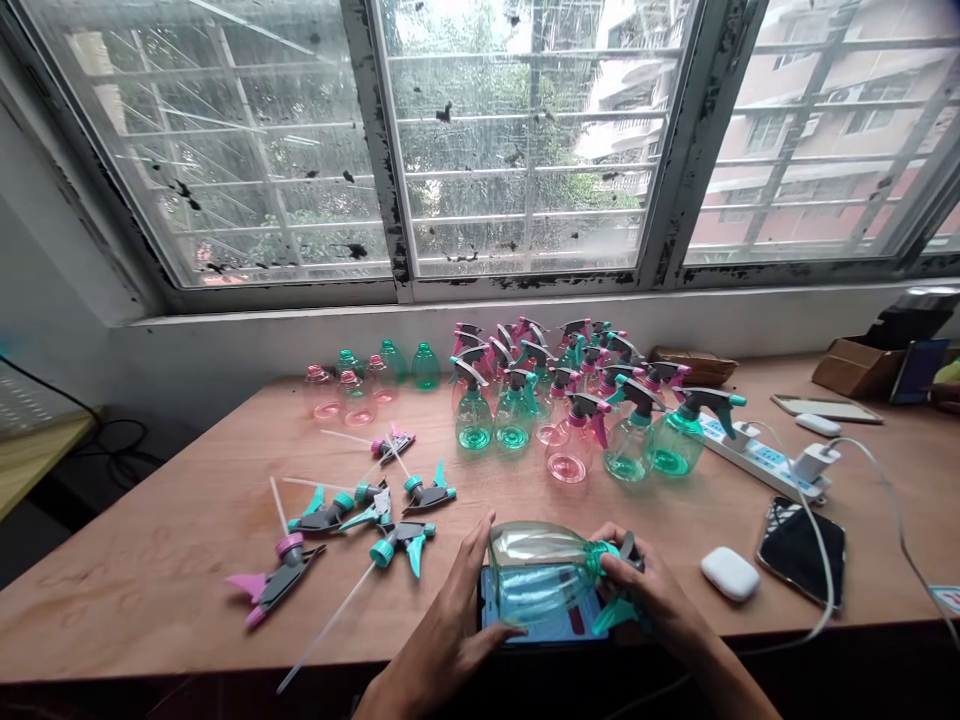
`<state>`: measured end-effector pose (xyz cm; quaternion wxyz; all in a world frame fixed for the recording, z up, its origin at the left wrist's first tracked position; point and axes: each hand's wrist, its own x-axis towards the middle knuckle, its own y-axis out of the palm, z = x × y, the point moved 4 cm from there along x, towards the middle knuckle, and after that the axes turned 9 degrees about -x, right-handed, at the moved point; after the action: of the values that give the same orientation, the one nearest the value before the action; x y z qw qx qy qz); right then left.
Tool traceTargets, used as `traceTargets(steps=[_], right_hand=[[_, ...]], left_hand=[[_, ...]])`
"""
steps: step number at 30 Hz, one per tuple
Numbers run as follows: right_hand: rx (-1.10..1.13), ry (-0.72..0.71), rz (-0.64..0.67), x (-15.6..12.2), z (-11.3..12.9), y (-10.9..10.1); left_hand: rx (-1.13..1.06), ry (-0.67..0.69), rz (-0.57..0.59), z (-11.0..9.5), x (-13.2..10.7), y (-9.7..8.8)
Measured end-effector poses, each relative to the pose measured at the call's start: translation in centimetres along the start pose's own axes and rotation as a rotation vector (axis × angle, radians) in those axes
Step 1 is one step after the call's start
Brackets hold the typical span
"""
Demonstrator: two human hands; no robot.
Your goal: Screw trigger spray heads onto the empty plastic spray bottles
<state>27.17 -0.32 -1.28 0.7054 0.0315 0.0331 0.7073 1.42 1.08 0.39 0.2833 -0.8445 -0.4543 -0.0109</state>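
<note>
Apparently a fitting step: spray head (618, 613) at the neck of a green bottle (536, 575), between both hands.
Tipped on its side at six o'clock, over a lit screen (559, 630) at the near edge of the table (150, 590), the bottle points its neck to three; the left hand (454, 604), half curled, cups the base, while the right hand (651, 580) closes its fingers about neck and spray head. Whether the thread is fully home I cannot tell; the next move likely calls for a steady base and a straight twist. Counting out from the held bottle: six loose spray heads (431, 494) between nine and ten (four teal, two pink), six bare bottles (425, 370) toward eleven (three pink, three green), and at twelve over a dozen topped bottles (566, 462), too overlapped for an exact count.
</note>
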Motion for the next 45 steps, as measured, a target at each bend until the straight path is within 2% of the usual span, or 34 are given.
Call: traceTargets(steps=[6,13,17,20,25,28,32,37,45], right_hand=[[-0.013,-0.006,0.013,-0.2,-0.3,0.0],[-0.101,-0.023,0.014,-0.4,0.0,0.1],[-0.134,-0.024,0.033,-0.6,0.1,0.3],[-0.164,-0.030,0.046,-0.7,0.0,0.5],[-0.231,-0.050,0.039,-0.7,0.2,0.4],[-0.233,-0.043,0.046,-0.6,0.2,0.3],[-0.166,-0.039,0.028,-0.6,0.1,0.1],[-0.148,-0.037,0.045,-0.5,-0.3,-0.1],[-0.114,-0.044,0.017,-0.2,-0.7,-0.3]], left_hand=[[0.036,0.037,-0.008,0.2,-0.1,0.1],[-0.009,-0.028,-0.028,-0.3,0.2,-0.4],[0.041,0.005,-0.143,0.8,-0.2,-0.1],[0.104,0.017,-0.203,0.8,-0.2,-0.1],[0.104,-0.031,-0.112,-0.4,0.2,-0.2],[0.090,-0.070,-0.119,-0.3,0.2,-0.5],[0.123,-0.015,-0.114,0.2,0.6,-0.3],[0.138,0.088,-0.091,-0.4,1.9,0.0],[0.158,0.030,-0.103,-0.4,2.1,-0.2]])
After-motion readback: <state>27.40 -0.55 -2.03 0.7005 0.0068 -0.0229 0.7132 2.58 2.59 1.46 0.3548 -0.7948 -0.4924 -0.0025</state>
